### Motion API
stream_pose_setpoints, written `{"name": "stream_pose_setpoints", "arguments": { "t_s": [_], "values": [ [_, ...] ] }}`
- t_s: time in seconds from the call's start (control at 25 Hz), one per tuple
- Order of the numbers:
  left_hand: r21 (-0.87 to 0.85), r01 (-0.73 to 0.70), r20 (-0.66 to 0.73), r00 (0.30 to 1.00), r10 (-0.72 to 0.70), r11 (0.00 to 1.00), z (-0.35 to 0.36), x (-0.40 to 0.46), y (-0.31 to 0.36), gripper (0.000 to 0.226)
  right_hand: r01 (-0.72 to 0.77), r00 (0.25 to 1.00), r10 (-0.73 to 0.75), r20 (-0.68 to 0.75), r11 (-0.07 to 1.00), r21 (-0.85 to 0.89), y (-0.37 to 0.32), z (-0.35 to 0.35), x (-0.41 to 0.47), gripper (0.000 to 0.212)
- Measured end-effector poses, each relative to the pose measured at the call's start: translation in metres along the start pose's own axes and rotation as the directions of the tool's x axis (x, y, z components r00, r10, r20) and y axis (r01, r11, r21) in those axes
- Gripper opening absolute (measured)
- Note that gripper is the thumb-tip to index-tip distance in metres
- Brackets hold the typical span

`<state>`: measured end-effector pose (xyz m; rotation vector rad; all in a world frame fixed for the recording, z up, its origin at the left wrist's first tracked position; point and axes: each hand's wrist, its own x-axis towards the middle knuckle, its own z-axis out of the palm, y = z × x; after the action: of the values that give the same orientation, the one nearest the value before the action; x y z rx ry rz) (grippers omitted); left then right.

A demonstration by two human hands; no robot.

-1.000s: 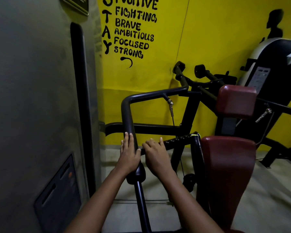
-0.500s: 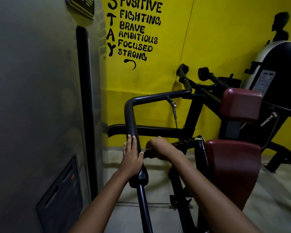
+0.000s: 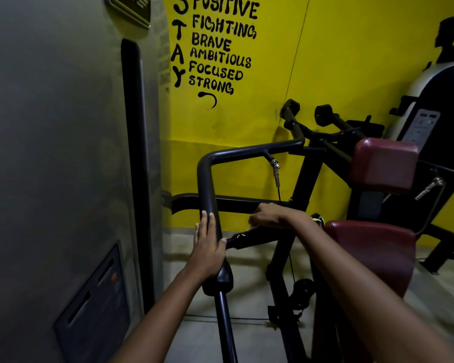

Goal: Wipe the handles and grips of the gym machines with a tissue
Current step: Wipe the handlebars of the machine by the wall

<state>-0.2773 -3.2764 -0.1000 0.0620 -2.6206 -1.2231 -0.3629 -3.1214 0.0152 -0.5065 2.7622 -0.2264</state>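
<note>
A black bent handle bar (image 3: 207, 184) rises in front of me and turns right at the top. My left hand (image 3: 209, 248) rests on its lower part, fingers straight along the tube and thumb on the right side, just above the thick end grip (image 3: 220, 282). To the right, a short horizontal grip (image 3: 243, 237) sticks out from the machine frame. My right hand (image 3: 271, 217) lies over that grip with its fingers curled down. A pale scrap, seemingly the tissue (image 3: 251, 228), shows under its fingertips; the rest is hidden.
A grey weight-stack housing (image 3: 63, 179) closes off the left side. Dark red seat pads (image 3: 370, 258) stand at the right, with more black handles (image 3: 291, 108) and another machine (image 3: 435, 106) behind. A cable (image 3: 277, 176) hangs in front of the yellow wall.
My right hand has moved right and farther along the horizontal grip, baring the grip's left end. My left hand stays on the bent bar.
</note>
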Motion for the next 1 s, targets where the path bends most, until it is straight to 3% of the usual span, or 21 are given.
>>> {"name": "stream_pose_setpoints", "arguments": {
  "t_s": [0.16, 0.24, 0.44, 0.56, 0.72, 1.0],
  "values": [
    [-0.009, 0.001, 0.003, 1.000, -0.001, 1.000, -0.001, -0.002, 0.003, 0.068, -0.210, 0.978, 0.202, -0.056, 0.940, -0.270, 0.042, -0.015, -0.004, 0.022],
    [-0.007, 0.002, 0.002, 1.000, -0.002, 1.000, -0.001, -0.001, 0.003, 0.067, -0.245, 0.969, 0.222, -0.105, 0.894, -0.376, 0.044, -0.013, -0.002, 0.021],
    [0.011, 0.006, -0.003, 1.000, -0.006, 1.000, 0.000, -0.001, 0.003, 0.068, -0.014, 0.997, 0.001, -0.073, 0.984, -0.177, 0.021, -0.005, -0.004, 0.023],
    [0.024, 0.014, -0.005, 1.000, -0.014, 1.000, -0.001, -0.002, 0.004, 0.067, 0.080, 0.978, -0.101, -0.181, 0.990, -0.119, 0.024, -0.001, -0.011, 0.023],
    [0.047, 0.014, 0.018, 1.000, -0.015, 0.999, -0.001, -0.012, 0.010, 0.067, 0.083, 0.880, -0.141, -0.453, 0.986, -0.145, 0.031, -0.003, -0.030, 0.031],
    [0.089, -0.021, 0.001, 1.000, 0.021, 0.996, 0.002, -0.051, 0.016, 0.062, 0.151, 0.696, -0.264, -0.668, 0.963, -0.223, 0.051, 0.019, -0.084, 0.029]
  ]
}}
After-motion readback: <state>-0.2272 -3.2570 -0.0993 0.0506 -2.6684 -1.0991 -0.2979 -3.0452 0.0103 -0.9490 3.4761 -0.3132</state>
